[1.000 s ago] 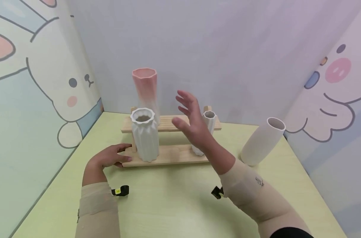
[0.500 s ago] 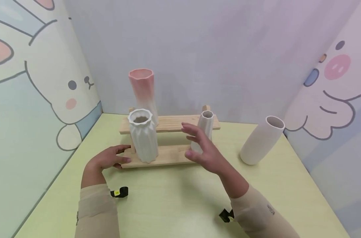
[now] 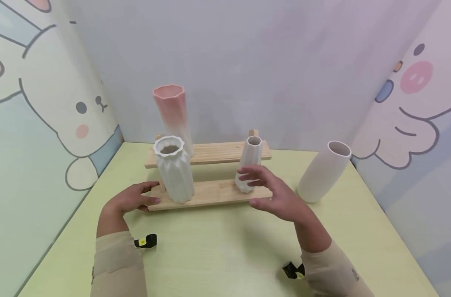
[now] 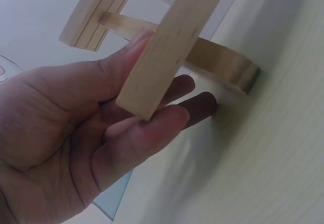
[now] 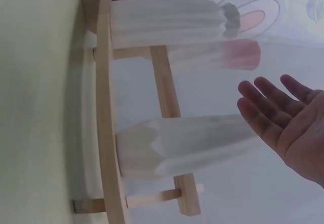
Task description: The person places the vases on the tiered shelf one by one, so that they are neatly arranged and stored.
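My left hand [image 3: 126, 200] holds the left end of a two-tier wooden shelf [image 3: 214, 192]. In the left wrist view its thumb and fingers [image 4: 157, 130] lie on opposite faces of the lower board's end. A white fluted vase [image 3: 176, 175] stands on the lower board at the left, and a slim white vase [image 3: 251, 152] at the right. On the upper board's left is a tall pink-and-white vase [image 3: 171, 109]. My right hand [image 3: 281, 200] hovers in front of the slim vase, fingers spread and holding nothing; the right wrist view shows its palm [image 5: 309, 140].
A smooth white vase [image 3: 323, 173] leans to the right on the pale green table [image 3: 218, 255], right of the shelf. Cartoon-printed walls [image 3: 247, 70] enclose the back and sides. Black wrist devices [image 3: 146, 241] sit at both sleeves.
My right hand has come down from beside the upper board and drawn back to the right, uncovering more of the slim vase. My left hand keeps its place on the shelf's end.
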`<state>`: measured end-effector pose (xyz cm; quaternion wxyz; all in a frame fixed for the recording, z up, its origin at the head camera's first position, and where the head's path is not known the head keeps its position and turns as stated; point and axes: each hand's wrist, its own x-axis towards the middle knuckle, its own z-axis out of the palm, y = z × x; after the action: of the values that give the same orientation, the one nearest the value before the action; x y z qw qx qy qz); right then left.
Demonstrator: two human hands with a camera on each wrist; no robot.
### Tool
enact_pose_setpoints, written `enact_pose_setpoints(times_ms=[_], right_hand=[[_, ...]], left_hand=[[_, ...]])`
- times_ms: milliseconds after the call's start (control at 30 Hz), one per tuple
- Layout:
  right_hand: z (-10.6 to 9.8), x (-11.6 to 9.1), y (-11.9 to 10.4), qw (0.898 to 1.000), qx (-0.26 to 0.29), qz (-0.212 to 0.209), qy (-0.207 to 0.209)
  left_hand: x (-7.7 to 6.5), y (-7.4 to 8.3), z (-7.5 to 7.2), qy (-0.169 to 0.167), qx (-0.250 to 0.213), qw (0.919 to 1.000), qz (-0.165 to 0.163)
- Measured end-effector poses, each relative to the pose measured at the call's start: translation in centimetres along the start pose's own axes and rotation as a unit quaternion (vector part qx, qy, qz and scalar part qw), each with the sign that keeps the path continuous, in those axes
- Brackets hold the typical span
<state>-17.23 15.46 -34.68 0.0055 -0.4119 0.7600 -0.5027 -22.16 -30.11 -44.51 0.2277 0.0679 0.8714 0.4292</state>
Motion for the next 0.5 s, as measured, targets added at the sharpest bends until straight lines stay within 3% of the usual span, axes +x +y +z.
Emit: enact_pose_setpoints(times_ms=[133,267,400,500], right_hand=[[-2.3,-0.9,-0.5,1.0,-0.018,-0.014,-0.01],[-4.8,-2.0,-0.5,0.998,-0.031,-0.042,0.026],[-7.0,-3.1,-0.2,0.99,-0.005,-0.068,0.123],[-8.0,-3.4,-0.2,0.966,-0.064,-0.076,0.24]], left_hand=[[0.0,0.1,-0.1,0.002,0.002,1.0,0.002],[0.0,0.1,-0.2,0.0,0.004,1.0,0.004],[-0.1,-0.1,-0.1,-0.002,0.0,1.0,0.002],[-0.1,-0.3,0.0,-0.002,-0.005,1.0,0.003]])
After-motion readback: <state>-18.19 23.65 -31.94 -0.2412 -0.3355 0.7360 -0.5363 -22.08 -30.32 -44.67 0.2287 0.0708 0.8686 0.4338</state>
